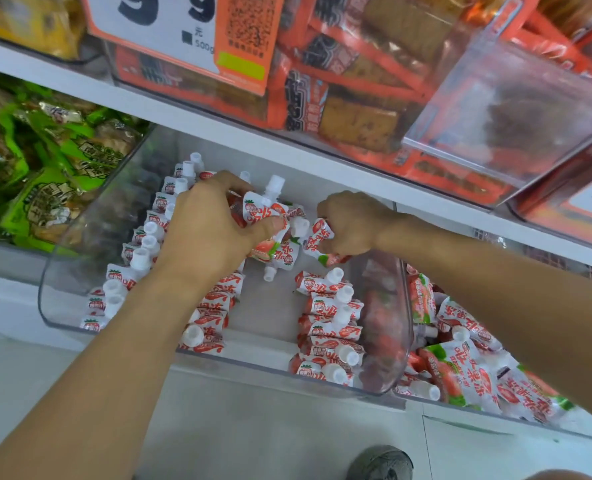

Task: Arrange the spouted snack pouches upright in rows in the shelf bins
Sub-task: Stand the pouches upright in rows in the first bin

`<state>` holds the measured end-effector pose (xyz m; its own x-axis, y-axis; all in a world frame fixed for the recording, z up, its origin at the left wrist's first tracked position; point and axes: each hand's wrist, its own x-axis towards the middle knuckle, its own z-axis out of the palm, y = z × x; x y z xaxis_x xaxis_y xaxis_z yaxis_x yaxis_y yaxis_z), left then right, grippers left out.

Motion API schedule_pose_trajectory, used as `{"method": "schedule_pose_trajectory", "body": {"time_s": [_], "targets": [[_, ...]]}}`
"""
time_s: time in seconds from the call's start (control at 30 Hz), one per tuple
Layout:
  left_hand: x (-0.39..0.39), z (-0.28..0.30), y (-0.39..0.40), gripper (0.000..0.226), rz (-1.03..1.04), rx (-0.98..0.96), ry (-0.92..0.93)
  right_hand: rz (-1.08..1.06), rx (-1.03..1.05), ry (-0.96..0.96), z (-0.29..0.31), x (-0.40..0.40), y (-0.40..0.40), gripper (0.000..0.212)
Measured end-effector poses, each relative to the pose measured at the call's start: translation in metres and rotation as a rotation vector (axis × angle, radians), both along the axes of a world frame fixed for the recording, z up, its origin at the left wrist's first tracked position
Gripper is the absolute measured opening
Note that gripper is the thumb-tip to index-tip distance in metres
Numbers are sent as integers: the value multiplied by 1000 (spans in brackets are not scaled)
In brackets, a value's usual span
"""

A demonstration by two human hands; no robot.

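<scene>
Far left of the grip: green snack packs (45, 174) in neighbouring bin, untouched. Clear bin (80, 271) next, w/ a row of upright spouted pouches (138, 261) along its left wall, caps up, just beside L wrist. Left hand (204, 230) reaching in from lower left, forearm angled up, palm down, fingers curled, thumb pressed onto a bunch of pouches (270, 233) – gripping several, one cap pointing up, one down. Just right of that grip, nearly touching: right hand (346, 226), forearm coming in from right, knuckles up, fingers curled round one pouch (318, 237). Below R hand, second row (329, 327) standing along right wall. Further right, loose pouches (467, 362) heaped in adjacent bin.
</scene>
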<state>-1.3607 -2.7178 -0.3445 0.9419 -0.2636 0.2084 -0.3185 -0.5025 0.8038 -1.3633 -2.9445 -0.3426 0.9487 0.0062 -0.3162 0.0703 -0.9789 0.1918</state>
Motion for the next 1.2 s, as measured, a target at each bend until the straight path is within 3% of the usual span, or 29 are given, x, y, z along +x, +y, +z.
{"method": "schedule_pose_trajectory", "body": {"time_s": [0.07, 0.27, 0.53, 0.63, 0.73, 0.87, 1.03, 1.07, 1.13, 1.2], "targets": [[-2, 2, 0, 28, 0, 23, -35, 17, -2, 21, 1, -7, 0, 34], [-2, 3, -3, 45, 17, 90, -76, 43, 168, 168, 1, -17, -3, 28], [-4, 0, -6, 32, -30, 103, -69, 1, 150, 286, 10, -17, 4, 22], [-5, 0, -7, 30, -21, 78, -87, -76, 154, 358, 13, -18, 10, 46], [-6, 0, -7, 29, -21, 80, -115, -7, 111, 311, 8, -20, 8, 44], [-7, -2, -10, 33, -39, 102, -146, -43, 308, 164, 10, -23, 7, 29], [-7, -3, -13, 30, -32, 102, -138, -208, 508, 358, 16, -24, 11, 17], [-7, -3, -13, 30, -31, 104, -133, -200, 476, 336, 18, -22, 13, 18], [-7, -2, -14, 28, -34, 94, -132, -184, 372, 271, 19, -20, 21, 46], [-8, -1, -16, 24, -37, 75, -127, -178, 301, 219, 14, -23, 34, 57]]}}
